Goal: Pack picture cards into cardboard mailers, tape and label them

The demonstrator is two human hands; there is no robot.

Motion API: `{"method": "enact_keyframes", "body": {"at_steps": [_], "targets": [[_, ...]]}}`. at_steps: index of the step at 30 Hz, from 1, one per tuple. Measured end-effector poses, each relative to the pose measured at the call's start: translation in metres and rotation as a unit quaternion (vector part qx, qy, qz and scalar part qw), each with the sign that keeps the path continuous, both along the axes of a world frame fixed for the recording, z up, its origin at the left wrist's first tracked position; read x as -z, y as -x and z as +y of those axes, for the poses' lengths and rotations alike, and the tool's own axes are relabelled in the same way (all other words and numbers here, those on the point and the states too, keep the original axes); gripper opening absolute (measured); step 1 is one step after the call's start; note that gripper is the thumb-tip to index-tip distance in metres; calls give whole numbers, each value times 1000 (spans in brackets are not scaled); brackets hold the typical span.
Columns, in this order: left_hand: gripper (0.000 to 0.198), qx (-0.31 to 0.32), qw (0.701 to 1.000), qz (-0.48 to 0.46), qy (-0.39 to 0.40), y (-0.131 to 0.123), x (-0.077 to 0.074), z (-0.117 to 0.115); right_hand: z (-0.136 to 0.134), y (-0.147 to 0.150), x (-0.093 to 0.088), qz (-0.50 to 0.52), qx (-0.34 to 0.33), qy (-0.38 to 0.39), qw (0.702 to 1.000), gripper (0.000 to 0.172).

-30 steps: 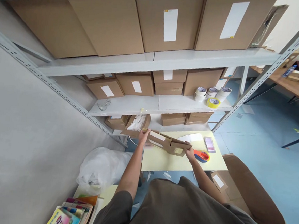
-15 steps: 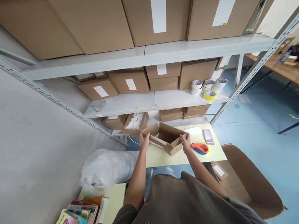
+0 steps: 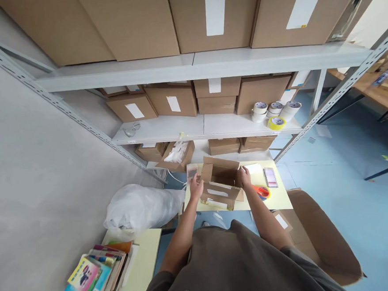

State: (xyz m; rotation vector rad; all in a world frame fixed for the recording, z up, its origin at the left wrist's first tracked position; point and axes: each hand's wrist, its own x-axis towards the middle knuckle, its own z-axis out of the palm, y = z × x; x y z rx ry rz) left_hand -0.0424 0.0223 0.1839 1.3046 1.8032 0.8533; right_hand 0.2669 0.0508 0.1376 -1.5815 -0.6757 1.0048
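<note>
A small open cardboard box [image 3: 220,189] is over the near part of the pale yellow table [image 3: 282,194]. Its flaps stand apart, and white label strips show on the side facing me. My left hand [image 3: 196,188] is closed on the box's left edge. On the right edge, my right hand [image 3: 244,178] grips the cardboard, its fingertips partly hidden. Just beyond my left hand lies a small pinkish, see-through item [image 3: 191,171] that I cannot identify. An orange and blue tape dispenser [image 3: 262,193] with yellow tape lies right of my right hand.
A metal shelf rack [image 3: 168,130] with cardboard boxes stands ahead, tape rolls [image 3: 259,111] on its middle shelf. A box of white material [image 3: 176,152] sits low on the left. There are a plastic-wrapped bundle [image 3: 139,210], books [image 3: 92,271] and a large open carton [image 3: 327,239].
The box has turned in my hands, so its labelled side now faces me. Both hands have shifted slightly to the right, and the pinkish item has come into view.
</note>
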Motion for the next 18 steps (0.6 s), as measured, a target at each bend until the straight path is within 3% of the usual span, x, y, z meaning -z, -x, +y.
{"method": "enact_keyframes", "body": {"at_steps": [7,12,18], "targets": [[30,43,997,-23,57,12,31,-20,-7,5,5,-16,14,107,994,42],[25,55,997,-34,39,23,47,-30,-10,-3,8,-9,12,99,995,34],[31,101,994,-24,30,29,50,-42,-15,-6,1,-6,-15,73,997,35]]}}
